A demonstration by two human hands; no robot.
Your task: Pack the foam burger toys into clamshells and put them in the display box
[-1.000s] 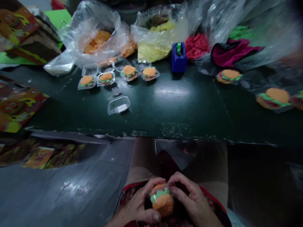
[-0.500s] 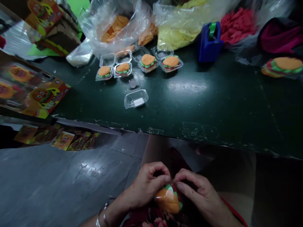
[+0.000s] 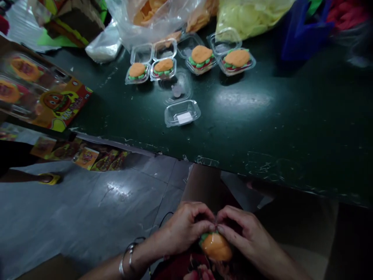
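Note:
Over my lap, a burger-shaped sweet (image 3: pixel 217 247) with an orange bun and green edge shines inside a clear plastic wrapper. My left hand (image 3: pixel 186 225) has thumb and index finger closed on the wrapper just above the sweet. Meeting it there, my right hand (image 3: pixel 247 233) pinches the same spot, and the fingertips nearly touch. Most of the wrapper's edge is hidden between the fingers. On the dark green table, an open clear plastic box (image 3: pixel 182 113) holds only a white label. Behind it stand several open boxes with unwrapped burger sweets (image 3: pixel 237 58).
Bags of orange pieces (image 3: pixel 150 11) and yellow pieces (image 3: pixel 250 17) line the back, with a blue tape dispenser (image 3: pixel 300 37) beside them. A printed display carton (image 3: pixel 62 105) sits at the left. Below it, a person's foot in a yellow sandal (image 3: pixel 52 179) is on the floor.
My fingertips have come closer together at the wrapper, and the sweet has turned a little. The view has shifted, so the table's things appear higher and the sandalled foot shows.

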